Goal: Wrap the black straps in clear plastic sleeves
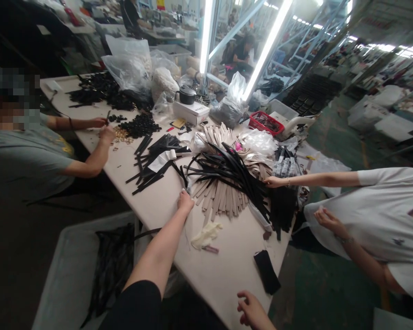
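My left hand [186,202] is closed at the end of some black strips left of the middle of the table, with a bit of clear plastic by the fingers; exactly what it grips is too small to make out. Low in the view, my right hand [251,309] hangs near the table's front edge, its fingers apart and holding nothing. Long black strips [227,172] lie across a fanned pile of beige strips [223,199]. A pale yellow cloth [206,234] and a small pink-handled tool [210,249] rest nearer to me. The dark phone-like object [266,271] lies at the right edge.
One person [30,146] handles small parts on the left; another in a white shirt [371,206] reaches onto the strips from the right. Behind are plastic bags [131,64], a white box [192,112] and a red basket [266,123]. A white bin [60,266] stands below left.
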{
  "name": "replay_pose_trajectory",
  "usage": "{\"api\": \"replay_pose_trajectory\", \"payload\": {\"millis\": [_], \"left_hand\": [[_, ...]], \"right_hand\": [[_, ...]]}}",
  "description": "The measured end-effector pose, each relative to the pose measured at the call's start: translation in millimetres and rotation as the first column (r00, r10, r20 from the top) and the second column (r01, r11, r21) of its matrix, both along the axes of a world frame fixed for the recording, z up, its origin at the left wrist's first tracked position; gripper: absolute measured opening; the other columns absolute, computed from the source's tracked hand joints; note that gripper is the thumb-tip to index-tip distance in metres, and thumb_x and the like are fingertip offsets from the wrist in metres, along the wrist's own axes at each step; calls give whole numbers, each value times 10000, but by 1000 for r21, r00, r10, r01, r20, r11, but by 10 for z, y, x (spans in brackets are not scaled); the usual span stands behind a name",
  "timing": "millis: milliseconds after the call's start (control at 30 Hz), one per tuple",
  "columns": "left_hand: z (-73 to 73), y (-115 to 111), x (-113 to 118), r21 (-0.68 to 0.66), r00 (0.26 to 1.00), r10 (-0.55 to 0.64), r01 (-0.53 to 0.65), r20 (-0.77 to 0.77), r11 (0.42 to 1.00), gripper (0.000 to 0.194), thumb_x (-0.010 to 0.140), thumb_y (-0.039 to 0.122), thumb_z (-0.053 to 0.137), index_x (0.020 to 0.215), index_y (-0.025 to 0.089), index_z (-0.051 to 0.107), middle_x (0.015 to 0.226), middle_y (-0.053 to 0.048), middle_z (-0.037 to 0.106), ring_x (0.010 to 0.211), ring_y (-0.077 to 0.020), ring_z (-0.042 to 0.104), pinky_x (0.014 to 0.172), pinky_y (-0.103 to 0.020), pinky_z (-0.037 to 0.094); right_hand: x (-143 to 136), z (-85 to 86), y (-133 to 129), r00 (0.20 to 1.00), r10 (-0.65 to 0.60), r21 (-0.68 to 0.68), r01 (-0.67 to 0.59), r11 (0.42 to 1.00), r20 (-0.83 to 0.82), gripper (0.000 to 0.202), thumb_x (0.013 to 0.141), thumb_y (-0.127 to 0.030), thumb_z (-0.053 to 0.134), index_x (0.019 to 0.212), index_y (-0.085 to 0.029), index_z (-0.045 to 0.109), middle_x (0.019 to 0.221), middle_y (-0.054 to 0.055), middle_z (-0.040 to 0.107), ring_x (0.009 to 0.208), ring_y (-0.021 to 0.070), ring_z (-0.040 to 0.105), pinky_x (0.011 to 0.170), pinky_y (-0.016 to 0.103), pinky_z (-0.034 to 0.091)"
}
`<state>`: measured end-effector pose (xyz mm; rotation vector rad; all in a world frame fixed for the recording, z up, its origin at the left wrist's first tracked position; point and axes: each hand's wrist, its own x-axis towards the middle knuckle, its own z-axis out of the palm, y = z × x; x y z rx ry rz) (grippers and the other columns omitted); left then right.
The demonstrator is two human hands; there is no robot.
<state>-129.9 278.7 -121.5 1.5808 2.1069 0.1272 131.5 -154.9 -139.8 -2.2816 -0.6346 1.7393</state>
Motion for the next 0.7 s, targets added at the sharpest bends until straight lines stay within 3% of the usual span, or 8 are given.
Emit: {"api": "replay_pose_trajectory", "payload": {"millis": [100,200,267,400,533,600,700], "left_hand": [[163,-31,-183,20,1000,14,-14,8,1000,495,811,228,625,1268,106,480,1134,-228,658,1017,-328,673,841,-390,497],[392,-343,-566,90,1000,20,-20,-3,996,461,854,237,575,1285,131,455,1178,-207,655,1075,-319,661,890,-383,490],[567,-738,-953,147,999,43,-39,-26,988,452,870,233,542,1300,138,439,1215,-203,641,1122,-320,643,925,-390,484],[974,-1762,-1903,345,981,161,-114,-112,932,461,881,284,526,1313,151,434,1213,-187,636,1129,-336,636,906,-409,511],[1325,-2554,-2828,414,900,355,-231,-253,881,511,878,345,509,1333,126,433,1148,-188,643,1066,-364,648,867,-439,524],[1379,-2751,-3245,429,861,395,-240,-321,871,559,866,379,512,1346,109,419,1180,-204,625,1087,-377,629,882,-457,514],[1256,-2824,-3812,381,822,427,-283,-376,880,581,840,393,510,1350,136,407,1191,-165,626,1073,-358,627,875,-446,513]], "right_hand": [[-19,77,36,1000,25,-12,-25,1000,0,366,744,-374,554,1039,-158,582,753,26,617,397,100,561,388,199,300],[-57,203,103,997,82,-31,-81,996,8,377,705,-407,596,998,-170,608,739,23,614,416,112,569,414,211,348],[-77,279,157,992,129,-40,-129,991,-7,383,673,-424,634,972,-185,626,719,15,609,452,130,588,452,226,396],[-105,328,221,971,237,-51,-238,970,-24,360,642,-410,671,930,-196,648,661,6,598,516,161,616,524,255,460],[-181,304,206,959,281,-87,-283,955,-34,371,669,-392,633,970,-176,651,680,17,614,503,157,621,510,249,458],[-249,322,208,962,271,-91,-272,958,-24,389,689,-384,604,1011,-169,648,709,23,623,484,149,616,485,240,444],[-358,397,248,968,252,-65,-253,965,-11,397,707,-371,593,1046,-171,645,734,32,627,482,147,617,470,235,436]]}}
